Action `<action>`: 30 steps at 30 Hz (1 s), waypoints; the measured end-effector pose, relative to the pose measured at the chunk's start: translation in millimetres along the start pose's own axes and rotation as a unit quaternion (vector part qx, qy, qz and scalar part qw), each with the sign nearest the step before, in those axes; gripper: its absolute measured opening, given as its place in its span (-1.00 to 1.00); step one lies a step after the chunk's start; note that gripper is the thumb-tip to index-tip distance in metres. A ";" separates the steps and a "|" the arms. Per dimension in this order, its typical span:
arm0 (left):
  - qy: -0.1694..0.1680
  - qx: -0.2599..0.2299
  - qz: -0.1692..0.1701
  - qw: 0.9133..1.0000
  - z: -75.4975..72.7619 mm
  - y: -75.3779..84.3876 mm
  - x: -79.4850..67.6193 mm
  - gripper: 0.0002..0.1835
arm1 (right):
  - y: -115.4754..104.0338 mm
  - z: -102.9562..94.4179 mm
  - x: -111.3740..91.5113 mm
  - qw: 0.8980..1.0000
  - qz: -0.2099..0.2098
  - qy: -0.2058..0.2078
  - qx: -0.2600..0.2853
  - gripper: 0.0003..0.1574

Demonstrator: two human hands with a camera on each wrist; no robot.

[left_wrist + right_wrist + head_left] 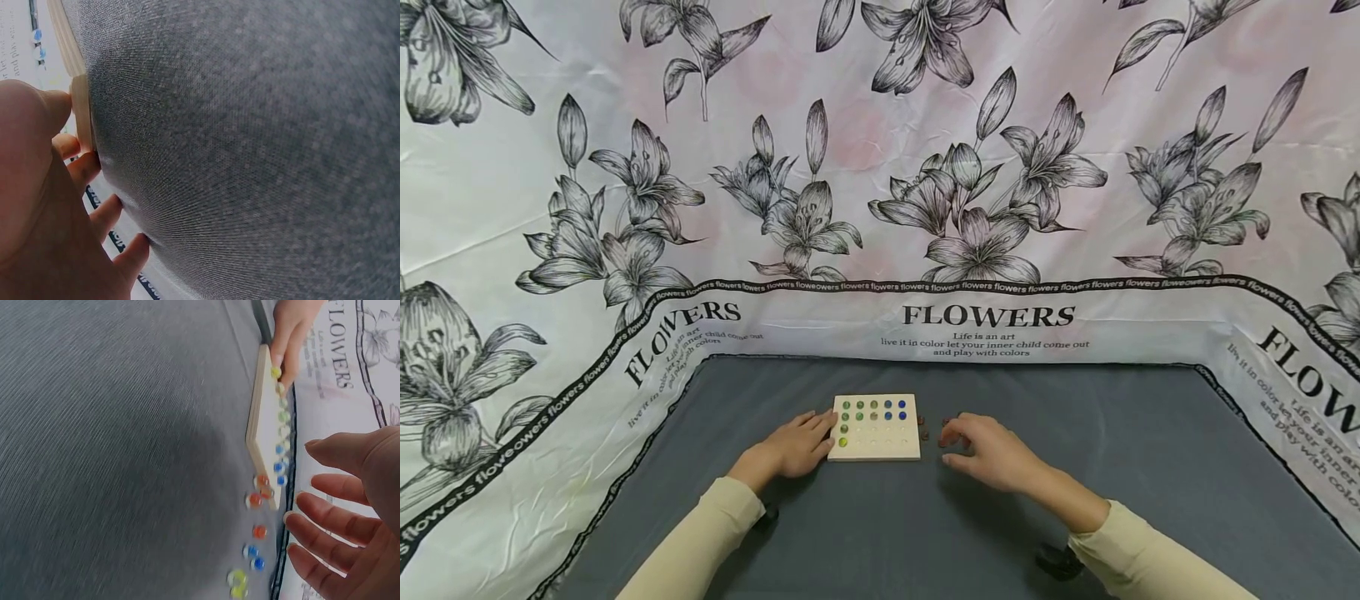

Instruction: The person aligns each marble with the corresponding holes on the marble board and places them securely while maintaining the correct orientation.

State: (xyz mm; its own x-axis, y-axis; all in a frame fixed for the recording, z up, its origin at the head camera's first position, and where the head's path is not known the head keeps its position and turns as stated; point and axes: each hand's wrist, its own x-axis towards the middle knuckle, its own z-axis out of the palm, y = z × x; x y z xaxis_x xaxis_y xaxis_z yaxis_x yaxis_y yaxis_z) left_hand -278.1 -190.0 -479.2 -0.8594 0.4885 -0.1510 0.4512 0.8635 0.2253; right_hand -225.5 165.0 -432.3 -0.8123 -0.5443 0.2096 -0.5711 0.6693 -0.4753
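Note:
A pale wooden board with rows of shallow hollows lies flat on the grey cloth. Green marbles and blue marbles sit in its upper rows; a yellow one sits at the lower left. My left hand rests against the board's left side, thumb and fingertips touching its edge. My right hand hovers right of the board, fingers loosely bent, nothing between them. Beside the board are loose orange-red marbles, blue marbles and yellow-green marbles, mostly hidden by this hand in the head view.
Grey cloth covers the work surface. A white cloth border with printed lettering runs along the back and sides, under a flower-printed backdrop. A dark object lies beneath the right wrist.

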 end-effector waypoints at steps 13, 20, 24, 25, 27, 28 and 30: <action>-0.012 0.008 -0.010 1.000 2.6 -4.6 5.1 -0.37 | 39.4 -19.4 -20.7 1.000 -0.001 0.014 0.012 -0.74; -0.017 0.004 -0.017 1.000 1.0 -3.6 3.5 -0.36 | 59.1 -20.0 -19.7 0.999 0.004 0.032 0.009 -0.74; -0.017 0.002 -0.018 1.000 0.5 -2.6 3.1 -0.37 | 68.7 -18.5 -17.1 0.999 0.016 0.030 0.018 -0.74; -0.016 0.003 -0.018 1.000 0.4 -2.4 3.1 -0.37 | 70.8 -18.2 -16.2 0.999 0.019 0.029 0.021 -0.74; -0.016 0.003 -0.020 1.000 0.7 -2.3 3.4 -0.37 | 74.7 -17.9 -14.4 0.999 0.024 0.026 0.025 -0.74; -0.015 0.003 -0.020 1.000 0.6 -2.1 3.3 -0.37 | 76.2 -17.6 -13.4 0.999 0.028 0.026 0.027 -0.75; -0.013 0.001 -0.018 1.000 0.1 -1.2 2.7 -0.37 | 78.9 -16.9 -11.5 0.999 0.034 0.025 0.028 -0.75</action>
State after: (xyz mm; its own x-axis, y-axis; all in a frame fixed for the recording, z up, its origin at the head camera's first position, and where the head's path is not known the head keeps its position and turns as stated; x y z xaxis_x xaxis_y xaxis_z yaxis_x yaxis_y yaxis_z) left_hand -281.0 -189.7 -480.0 -0.8682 0.4605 -0.1848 0.4207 0.8806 0.2181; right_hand -263.2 232.6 -457.8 -0.8548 -0.4716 0.2165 -0.5077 0.6737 -0.5370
